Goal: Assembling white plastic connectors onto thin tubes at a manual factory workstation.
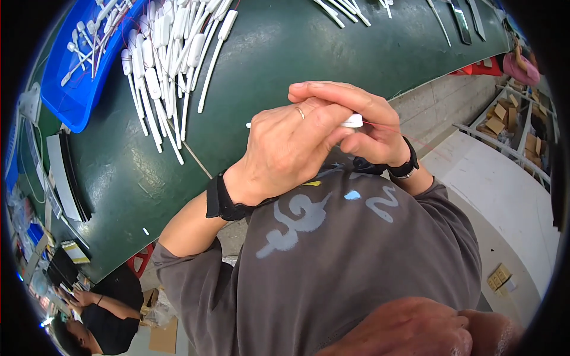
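Both my hands meet in front of my chest, above the table's near edge. My left hand [291,148] is closed around a slim white plastic stick; its blocky white end [354,121] pokes out by the thumb and a small tip shows on the other side. Most of the stick is hidden by the fingers. A thin red wire [383,125] runs from the blocky end across the palm of my right hand [377,121]. That hand is cupped open, its stretched fingers lying over the left hand and its thumb close to the stick's end.
A pile of similar white sticks [172,53] with red wires lies on the green table [261,65]. Left of it, a blue bin [74,115] holds more. A phone [460,24] lies far right. Another person [110,302] sits at lower left.
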The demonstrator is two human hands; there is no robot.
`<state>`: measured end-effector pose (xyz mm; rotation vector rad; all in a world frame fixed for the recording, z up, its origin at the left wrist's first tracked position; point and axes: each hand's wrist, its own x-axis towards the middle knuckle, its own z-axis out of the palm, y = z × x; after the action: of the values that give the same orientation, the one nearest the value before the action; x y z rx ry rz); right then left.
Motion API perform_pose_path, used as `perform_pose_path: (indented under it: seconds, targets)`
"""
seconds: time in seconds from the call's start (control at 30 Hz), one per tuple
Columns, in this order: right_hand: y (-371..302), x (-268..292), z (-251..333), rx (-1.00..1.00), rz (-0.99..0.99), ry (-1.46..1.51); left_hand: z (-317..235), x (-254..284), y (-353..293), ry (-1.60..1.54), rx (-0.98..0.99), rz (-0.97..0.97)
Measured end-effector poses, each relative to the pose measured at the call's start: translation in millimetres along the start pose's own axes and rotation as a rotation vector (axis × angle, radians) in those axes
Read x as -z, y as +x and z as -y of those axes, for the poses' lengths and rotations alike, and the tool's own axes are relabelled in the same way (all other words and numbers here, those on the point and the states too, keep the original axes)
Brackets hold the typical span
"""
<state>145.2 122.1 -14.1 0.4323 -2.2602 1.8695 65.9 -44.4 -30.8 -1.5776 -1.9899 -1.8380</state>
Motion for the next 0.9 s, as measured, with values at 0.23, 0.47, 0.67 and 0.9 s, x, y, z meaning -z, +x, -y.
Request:
perform_pose_path:
  seconds: [0.23,0.47,0.67,0.9]
  targets:
    - [-2,-6,4,0.049,-0.005,-0.003,-4,1,-2,0.009,-0.017,-0.031]
    - [1,-1,11,0.073,0.031,0.047,-6,-1,0,-0.086,-0.018,-0.067]
    - [-5,-7,12,-0.097,-0.049,0.178,-5,-2,3,-0.142,0.097,-0.049]
    - [-2,-3,9,0.011,-0.022,0.169,2,2,9,-0.118,0.066,-0.036]
